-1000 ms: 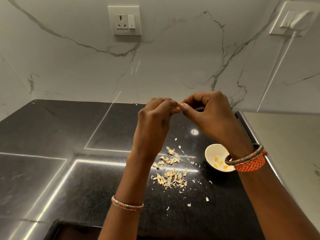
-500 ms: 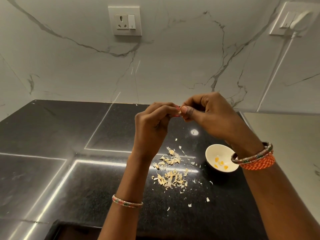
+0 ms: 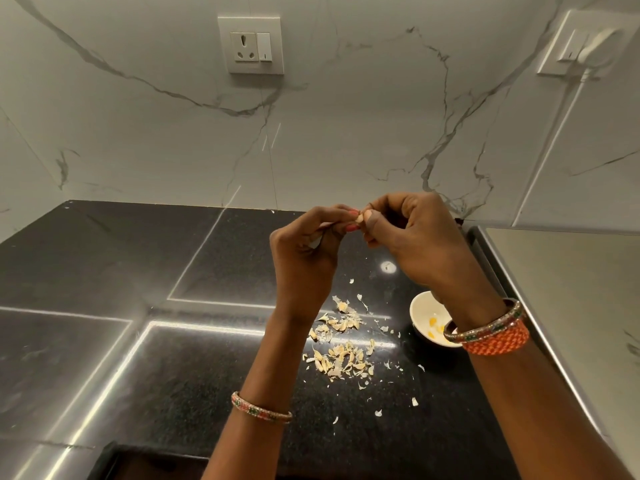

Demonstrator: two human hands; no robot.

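Both hands are raised above the black counter (image 3: 138,278) and meet fingertip to fingertip. Between them is a small pale garlic clove (image 3: 360,218), mostly hidden. My left hand (image 3: 308,251) pinches it from the left with curled fingers, and my right hand (image 3: 412,240) pinches it from the right with thumb and forefinger. Below the hands lies a scatter of pale garlic peels and cloves (image 3: 341,351). A small white bowl (image 3: 424,313) with a few yellow pieces inside stands to the right, partly behind my right wrist.
A marble wall rises behind the counter with a socket plate (image 3: 251,45) at the top centre and a second switch plate (image 3: 575,43) at the top right. A light grey surface (image 3: 571,299) adjoins the counter on the right. Loose peel flakes (image 3: 414,401) dot the counter.
My hands stay joined on the clove, working it with small finger movements. My right wrist has shifted slightly right and down, covering more of the bowl.
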